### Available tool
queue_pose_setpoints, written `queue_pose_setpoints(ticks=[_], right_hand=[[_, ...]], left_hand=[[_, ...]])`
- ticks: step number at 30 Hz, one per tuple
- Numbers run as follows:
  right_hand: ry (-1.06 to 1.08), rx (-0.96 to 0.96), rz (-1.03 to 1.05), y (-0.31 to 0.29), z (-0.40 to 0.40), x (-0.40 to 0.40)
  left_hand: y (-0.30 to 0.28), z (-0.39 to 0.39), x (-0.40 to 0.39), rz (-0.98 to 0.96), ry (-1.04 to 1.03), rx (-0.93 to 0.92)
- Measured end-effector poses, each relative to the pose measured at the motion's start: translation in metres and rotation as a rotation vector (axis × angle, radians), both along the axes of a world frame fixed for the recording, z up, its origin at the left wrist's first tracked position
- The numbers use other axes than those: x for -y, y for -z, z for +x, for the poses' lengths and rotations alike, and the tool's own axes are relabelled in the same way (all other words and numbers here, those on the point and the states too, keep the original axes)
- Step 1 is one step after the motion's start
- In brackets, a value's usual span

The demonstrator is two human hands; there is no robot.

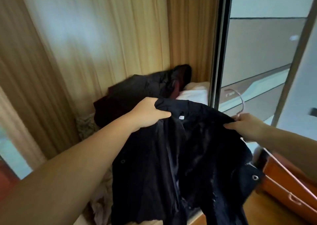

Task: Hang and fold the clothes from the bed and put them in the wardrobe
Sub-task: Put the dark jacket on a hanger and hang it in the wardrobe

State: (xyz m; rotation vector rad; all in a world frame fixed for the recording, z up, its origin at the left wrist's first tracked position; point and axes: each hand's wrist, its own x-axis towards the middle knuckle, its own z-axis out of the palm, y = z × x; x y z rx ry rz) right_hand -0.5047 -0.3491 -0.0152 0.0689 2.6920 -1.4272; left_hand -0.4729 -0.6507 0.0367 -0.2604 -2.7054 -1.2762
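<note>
Head view: both hands, left (151, 112) and right (247, 127), gripping dark jacket (180, 156) by its shoulders beside wardrobe door (257, 53), pink hanger (240, 101) at right fingers, more dark clothes (137, 94) heaped behind, awaiting sorting.

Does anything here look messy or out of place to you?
Mostly the dark clothes heaped unfolded by the curtain, beside a white item. The dark jacket held up by the left hand and right hand hangs crumpled, and the pink hanger looks not yet fitted inside.
</note>
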Motion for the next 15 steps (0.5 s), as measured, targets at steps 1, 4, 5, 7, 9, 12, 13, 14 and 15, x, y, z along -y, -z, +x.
queue_pose_setpoints(ticks=[1,4,5,7,9,12,13,14,15], right_hand=[[0.076,0.027,-0.052,0.002,0.012,-0.016],[0.220,0.044,-0.198,-0.012,0.045,-0.062],[0.247,0.030,-0.235,-0.021,0.053,-0.076],[0.275,-0.006,-0.274,-0.042,0.066,-0.098],[0.274,-0.031,-0.269,-0.062,0.081,-0.114],[0.253,-0.012,-0.215,-0.071,0.102,-0.136],[0.254,0.002,-0.184,-0.066,0.108,-0.145],[0.264,0.009,-0.153,-0.060,0.115,-0.153],[0.282,0.006,-0.136,-0.052,0.120,-0.162]], left_hand=[[0.001,0.005,-0.001,-0.045,0.011,-0.003],[-0.001,0.020,-0.011,-0.336,0.171,0.079],[0.000,0.026,-0.018,-0.490,0.244,0.156],[0.013,0.036,-0.036,-0.689,0.313,0.258],[0.038,0.043,-0.051,-0.726,0.273,0.184],[0.073,0.051,-0.069,-0.666,0.113,0.045],[0.081,0.051,-0.073,-0.599,0.080,0.037],[0.084,0.052,-0.078,-0.491,0.083,0.061],[0.084,0.053,-0.085,-0.359,0.108,0.117]])
